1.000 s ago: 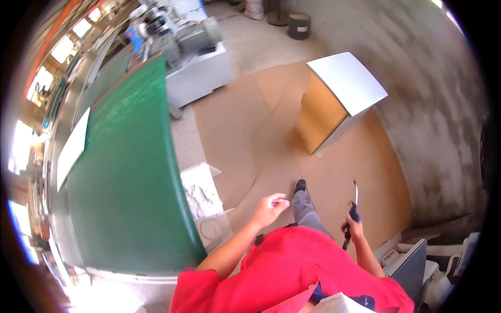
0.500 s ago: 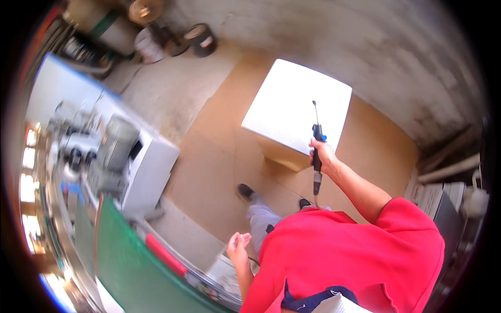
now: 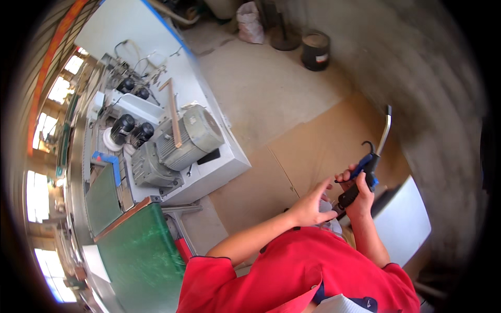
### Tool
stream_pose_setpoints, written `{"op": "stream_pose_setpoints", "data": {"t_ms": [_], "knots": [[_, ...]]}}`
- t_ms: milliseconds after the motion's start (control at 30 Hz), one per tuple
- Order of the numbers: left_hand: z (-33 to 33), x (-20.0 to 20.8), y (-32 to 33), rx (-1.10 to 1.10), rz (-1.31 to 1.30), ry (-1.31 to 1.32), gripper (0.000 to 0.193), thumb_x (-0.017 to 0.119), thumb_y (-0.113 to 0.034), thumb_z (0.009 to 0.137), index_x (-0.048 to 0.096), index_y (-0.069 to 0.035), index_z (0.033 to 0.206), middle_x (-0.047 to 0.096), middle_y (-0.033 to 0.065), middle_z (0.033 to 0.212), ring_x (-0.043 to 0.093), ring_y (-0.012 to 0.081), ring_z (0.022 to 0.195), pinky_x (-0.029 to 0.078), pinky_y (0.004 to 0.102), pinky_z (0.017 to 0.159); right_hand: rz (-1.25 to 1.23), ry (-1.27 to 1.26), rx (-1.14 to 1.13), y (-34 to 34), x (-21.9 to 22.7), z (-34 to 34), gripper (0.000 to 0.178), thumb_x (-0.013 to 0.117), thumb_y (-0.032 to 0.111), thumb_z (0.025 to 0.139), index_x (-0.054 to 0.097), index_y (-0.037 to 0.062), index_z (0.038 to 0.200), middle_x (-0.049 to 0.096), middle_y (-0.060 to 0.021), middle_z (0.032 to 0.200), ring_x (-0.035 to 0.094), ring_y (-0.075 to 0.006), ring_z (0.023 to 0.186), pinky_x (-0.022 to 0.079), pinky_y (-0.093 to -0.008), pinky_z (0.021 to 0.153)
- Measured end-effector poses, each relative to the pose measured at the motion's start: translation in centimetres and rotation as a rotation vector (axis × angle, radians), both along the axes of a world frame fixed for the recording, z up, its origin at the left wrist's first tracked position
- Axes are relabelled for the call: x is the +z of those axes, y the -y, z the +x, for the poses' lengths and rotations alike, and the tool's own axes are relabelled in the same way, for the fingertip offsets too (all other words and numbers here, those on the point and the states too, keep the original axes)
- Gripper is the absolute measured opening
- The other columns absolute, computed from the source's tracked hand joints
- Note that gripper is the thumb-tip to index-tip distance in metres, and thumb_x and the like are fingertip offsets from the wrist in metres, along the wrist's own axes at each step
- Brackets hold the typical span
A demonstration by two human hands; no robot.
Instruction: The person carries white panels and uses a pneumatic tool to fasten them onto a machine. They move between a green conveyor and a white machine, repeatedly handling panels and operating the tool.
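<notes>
My right hand [image 3: 359, 202] is wrapped round the grip of a black and blue air blow gun [image 3: 369, 171]. The gun's bent silver nozzle points up and away from me, and a small hook juts from its side. Just left of the grip, my left hand [image 3: 309, 206] has its thumb and fingers spread. Its fingertips come close to the gun's lower end; whether they touch it I cannot tell. Beyond my right forearm lies a flat white panel [image 3: 404, 221], partly hidden by the arm.
On the left stands a machine with a grey motor [image 3: 193, 135], a white bed [image 3: 227, 167] and a green belt [image 3: 143, 255]. Brown sheeting [image 3: 308, 146] covers the floor ahead. By the rough wall are a black bucket [image 3: 315, 51] and a pale sack [image 3: 250, 23].
My view has turned left, so the white panel now sits lower right. The blow gun has come closer to my body, and my left hand has risen from my side to beside it.
</notes>
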State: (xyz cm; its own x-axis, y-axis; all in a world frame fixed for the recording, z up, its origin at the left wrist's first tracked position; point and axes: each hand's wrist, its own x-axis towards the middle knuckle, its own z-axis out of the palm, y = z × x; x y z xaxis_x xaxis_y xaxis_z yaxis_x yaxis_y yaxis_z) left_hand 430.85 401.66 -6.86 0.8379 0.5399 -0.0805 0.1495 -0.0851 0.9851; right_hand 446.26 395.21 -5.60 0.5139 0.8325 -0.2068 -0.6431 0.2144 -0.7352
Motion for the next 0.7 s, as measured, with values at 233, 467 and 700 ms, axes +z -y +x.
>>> {"op": "stream_pose_setpoints", "data": {"t_ms": [233, 467, 700], "knots": [[4.3, -3.7, -20.5, 0.363, 0.141, -0.036, 0.094, 0.062, -0.003, 0.070, 0.007, -0.003, 0.147, 0.060, 0.0224, 0.091, 0.061, 0.0385, 0.073, 0.048, 0.0422, 0.066, 0.150, 0.068, 0.226, -25.7, -2.3, 1.0, 0.037, 0.063, 0.029, 0.089, 0.048, 0.0040, 0.112, 0.056, -0.0095, 0.096, 0.056, -0.0252, 0.098, 0.040, -0.0424, 0.098], [-2.1, 4.3, -47.1, 0.909, 0.447, -0.312, 0.080, 0.059, -0.006, 0.070, 0.024, -0.004, 0.141, 0.059, 0.0210, 0.072, 0.058, 0.0426, 0.070, 0.045, 0.0498, 0.061, 0.327, 0.687, 0.944, -57.1, -0.9, 3.4, 0.064, 0.057, 0.013, 0.088, 0.029, 0.0019, 0.144, 0.038, -0.0152, 0.143, 0.037, -0.0283, 0.132, 0.028, -0.0428, 0.108], [-9.7, 5.2, -59.9, 1.510, 0.342, -0.483, 0.081, 0.058, -0.007, 0.067, 0.028, -0.006, 0.142, 0.059, 0.0201, 0.069, 0.059, 0.0421, 0.067, 0.046, 0.0487, 0.062, 0.398, 0.828, 1.635, -83.1, -3.5, -0.8, 0.038, 0.059, 0.011, 0.090, 0.051, 0.0016, 0.126, 0.056, -0.0057, 0.113, 0.053, -0.0161, 0.103, 0.039, -0.0311, 0.096]]}}
